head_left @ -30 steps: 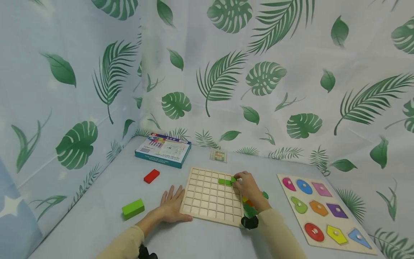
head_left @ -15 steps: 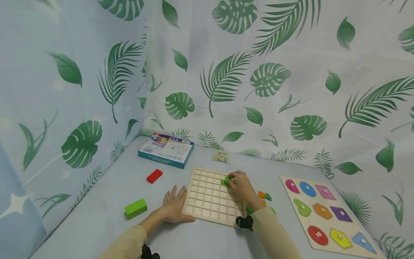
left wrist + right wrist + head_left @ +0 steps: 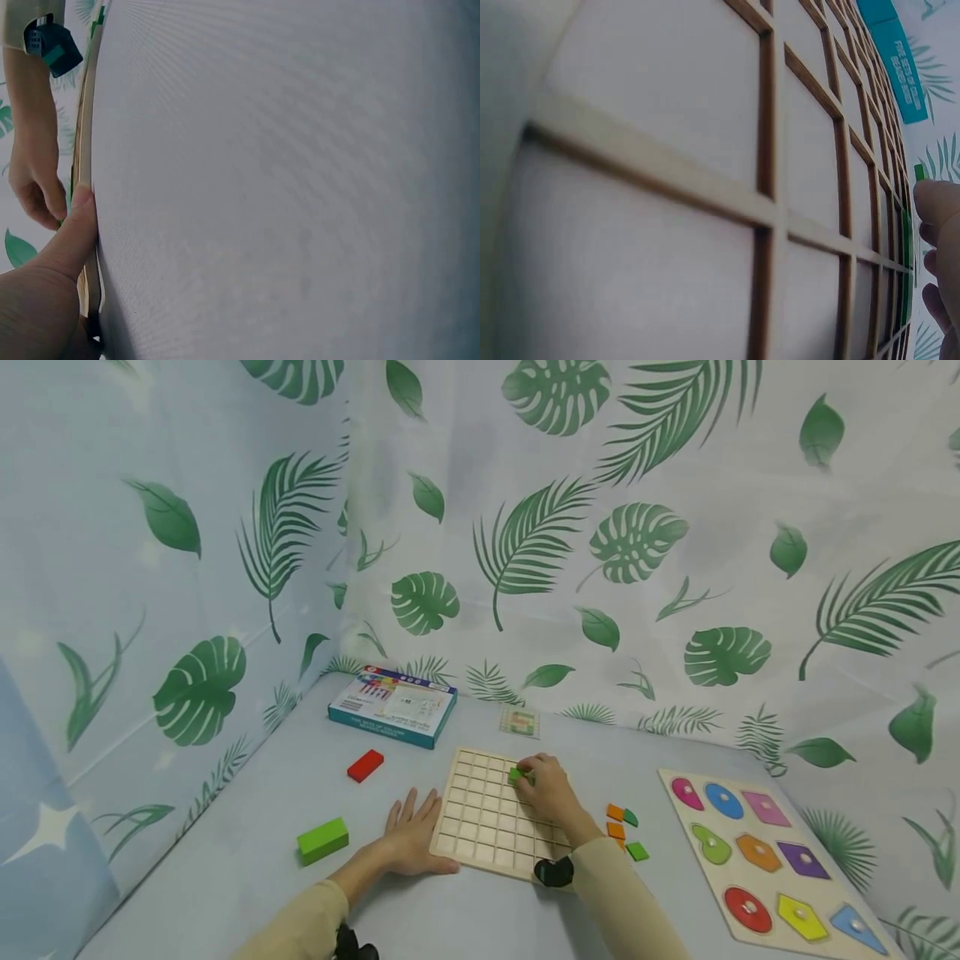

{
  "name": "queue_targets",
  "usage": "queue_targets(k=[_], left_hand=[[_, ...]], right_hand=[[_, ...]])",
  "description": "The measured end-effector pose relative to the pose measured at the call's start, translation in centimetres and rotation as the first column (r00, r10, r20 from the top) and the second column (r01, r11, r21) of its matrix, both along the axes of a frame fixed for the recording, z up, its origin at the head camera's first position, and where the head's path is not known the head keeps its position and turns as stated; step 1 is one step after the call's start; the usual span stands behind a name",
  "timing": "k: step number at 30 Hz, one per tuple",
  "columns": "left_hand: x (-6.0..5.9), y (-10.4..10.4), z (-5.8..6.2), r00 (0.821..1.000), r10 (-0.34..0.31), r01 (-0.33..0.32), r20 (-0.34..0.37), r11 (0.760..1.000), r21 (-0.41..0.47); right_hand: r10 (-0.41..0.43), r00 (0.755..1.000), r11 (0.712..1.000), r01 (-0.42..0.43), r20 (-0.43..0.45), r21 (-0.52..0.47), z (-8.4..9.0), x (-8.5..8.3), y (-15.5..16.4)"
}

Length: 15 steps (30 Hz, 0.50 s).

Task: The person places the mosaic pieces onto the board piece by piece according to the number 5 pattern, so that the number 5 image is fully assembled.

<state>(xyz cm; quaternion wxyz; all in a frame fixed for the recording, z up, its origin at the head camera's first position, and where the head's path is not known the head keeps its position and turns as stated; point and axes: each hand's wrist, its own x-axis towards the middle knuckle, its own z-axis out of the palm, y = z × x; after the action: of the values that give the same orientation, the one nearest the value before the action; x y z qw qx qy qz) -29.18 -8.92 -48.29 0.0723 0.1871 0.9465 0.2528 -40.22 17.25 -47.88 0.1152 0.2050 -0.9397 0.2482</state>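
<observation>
While the left hand (image 3: 408,842) lies flat on the table (image 3: 247,827) at lower centre of the head view, fingers straight and spread, its thumb side touches the left edge of the wooden grid board (image 3: 480,827). Left wrist view confirms: thumb (image 3: 75,232) pressed against the board's edge (image 3: 84,150), nothing gripped.

Right hand (image 3: 547,789) sits on the board's upper right part, fingers curled down onto a small green piece (image 3: 516,773). Piece sits on the grid cells near the board's top edge, mostly covered by the fingers. Right wrist view: fingertips (image 3: 937,206) at the right edge of the frame touch a thin green strip (image 3: 904,255) lying in the grid. Looks like a pinch on the piece; exact finger contact is hidden.

Around it:
- Loose pieces just right of the board, centre-right: two orange tiles (image 3: 615,812), a dark green one (image 3: 631,817), a light green one (image 3: 638,851).
- Shape puzzle board (image 3: 772,860) at lower right, well apart from the grid board, coloured shapes seated in it.
- Green block (image 3: 322,840) left of the left hand, red block (image 3: 365,766) above it.
- Teal-edged box (image 3: 393,706) at the back, small card (image 3: 519,722) to its right.
- Leaf-print cloth (image 3: 600,527) fills the upper frame.
</observation>
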Motion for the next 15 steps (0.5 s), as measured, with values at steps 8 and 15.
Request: queue_targets(k=[8, 15], left_hand=[[0.27, -0.03, 0.29, 1.0, -0.006, 0.006, -0.005, 1.0, 0.016], [0.39, 0.01, 0.5, 1.0, -0.004, 0.004, -0.004, 1.0, 0.011]], right_hand=[[0.011, 1.0, 0.999, -0.01, -0.02, 0.048, -0.41, -0.38, -0.64], [0.006, 1.0, 0.999, -0.006, -0.011, 0.054, -0.28, -0.47, -0.84]])
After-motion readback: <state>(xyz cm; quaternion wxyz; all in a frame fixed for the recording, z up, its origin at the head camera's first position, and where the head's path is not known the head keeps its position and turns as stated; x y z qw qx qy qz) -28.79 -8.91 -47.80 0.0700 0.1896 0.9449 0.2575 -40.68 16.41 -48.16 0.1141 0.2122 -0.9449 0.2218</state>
